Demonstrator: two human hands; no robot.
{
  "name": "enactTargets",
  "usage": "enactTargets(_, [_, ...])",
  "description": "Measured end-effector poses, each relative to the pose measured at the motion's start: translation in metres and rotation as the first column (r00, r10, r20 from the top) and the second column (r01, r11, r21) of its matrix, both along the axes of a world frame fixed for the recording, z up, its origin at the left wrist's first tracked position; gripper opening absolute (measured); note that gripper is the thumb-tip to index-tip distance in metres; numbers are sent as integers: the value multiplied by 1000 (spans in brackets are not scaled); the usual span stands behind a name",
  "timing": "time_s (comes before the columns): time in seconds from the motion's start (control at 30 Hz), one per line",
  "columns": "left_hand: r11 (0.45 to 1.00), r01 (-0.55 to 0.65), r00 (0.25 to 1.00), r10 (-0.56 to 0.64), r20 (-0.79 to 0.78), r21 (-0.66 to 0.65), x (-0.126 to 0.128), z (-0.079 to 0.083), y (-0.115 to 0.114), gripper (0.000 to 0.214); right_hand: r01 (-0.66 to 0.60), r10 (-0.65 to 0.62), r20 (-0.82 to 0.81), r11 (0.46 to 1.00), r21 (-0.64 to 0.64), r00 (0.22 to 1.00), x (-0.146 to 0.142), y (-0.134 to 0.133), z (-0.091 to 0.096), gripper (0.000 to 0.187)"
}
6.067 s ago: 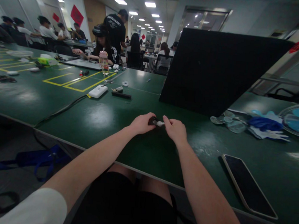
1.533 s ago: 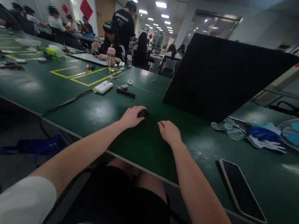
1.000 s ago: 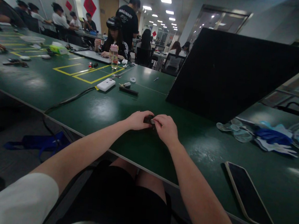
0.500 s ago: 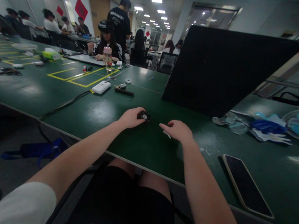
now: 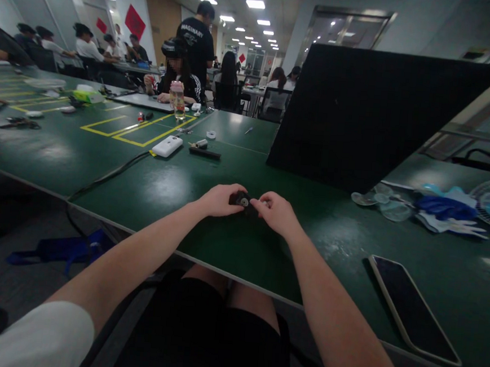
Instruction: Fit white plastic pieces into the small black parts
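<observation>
My left hand [image 5: 222, 200] is closed around a small black part [image 5: 236, 196] with a pale round disc [image 5: 244, 202] on its face. The part is held just above the front of the green table. From the right, my right hand [image 5: 279, 213] meets it, thumb and fingers pinched together at the part's right edge. A small pale piece [image 5: 266, 204] shows between those fingers, too little of it visible to name its kind.
A black panel [image 5: 360, 119] stands slanted at the right. A phone [image 5: 415, 310] lies near the front edge, with gloves [image 5: 446, 209] beyond it. Ahead are a white device [image 5: 167, 146] with a cable, a dark bar [image 5: 205, 152] and a bottle [image 5: 177, 100]. A person sits across the table.
My right hand has moved left to the black part, and its fingers have closed into a pinch. My left hand has shifted slightly right with the part. The view has turned a little.
</observation>
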State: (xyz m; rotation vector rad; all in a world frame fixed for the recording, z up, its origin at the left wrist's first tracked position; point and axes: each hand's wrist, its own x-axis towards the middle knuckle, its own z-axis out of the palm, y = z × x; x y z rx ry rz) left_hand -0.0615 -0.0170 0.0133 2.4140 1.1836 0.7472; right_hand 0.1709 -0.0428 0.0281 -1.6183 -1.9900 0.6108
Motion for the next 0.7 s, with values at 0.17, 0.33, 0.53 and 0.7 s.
enactTargets(0.17, [1000, 6, 1000, -6, 1, 10, 0, 2, -3, 52, -15, 16, -4, 998, 58, 1000, 5, 2, 0, 50])
enactTargets(0.33, [1000, -12, 1000, 12, -3, 2, 0, 0, -2, 52, -98, 95, -81, 994, -40, 992, 6, 1, 1, 55])
enactTargets(0.53, [999, -29, 1000, 29, -8, 20, -1, 1, -1, 52, -156, 131, -251, 984, -81, 959, 6, 4, -2, 48])
enactTargets(0.7, [998, -62, 998, 63, -17, 12, -1, 1, 1, 53, -96, 90, -239, 995, -15, 967, 5, 5, -2, 32])
